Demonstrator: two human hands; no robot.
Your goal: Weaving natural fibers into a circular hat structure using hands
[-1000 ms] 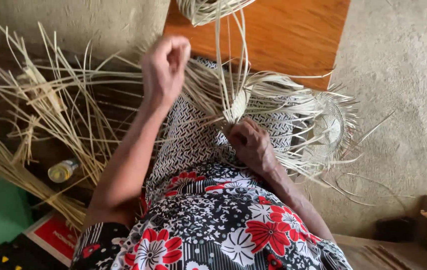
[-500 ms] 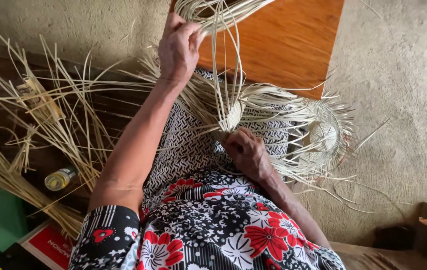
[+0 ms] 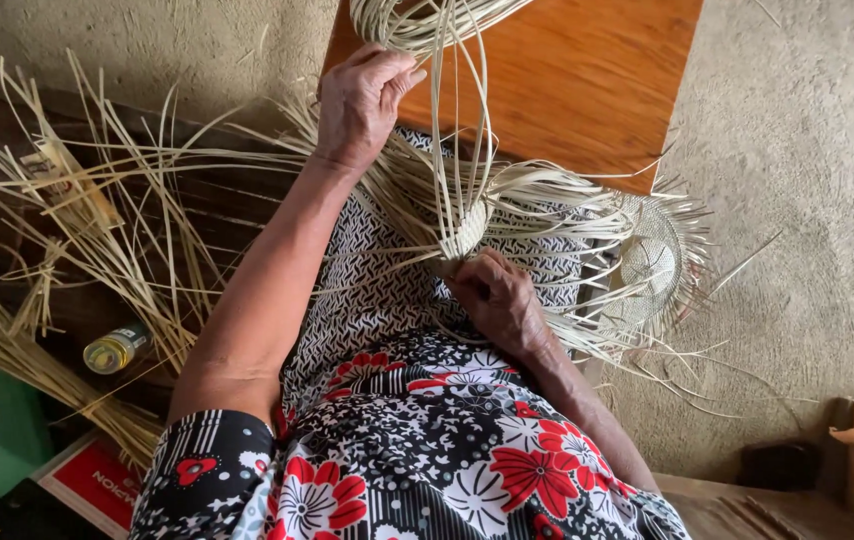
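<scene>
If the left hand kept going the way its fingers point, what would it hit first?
The left hand points toward the looped straw strands over the orange wooden table; it would probably meet those strands first, though depth is unclear.

The left hand pulls straw strips upward while the right hand pinches the woven piece.

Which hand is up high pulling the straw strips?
The left hand, raised by the wooden table, grips the long strips. The right hand stays low, pinching the woven piece.
</scene>
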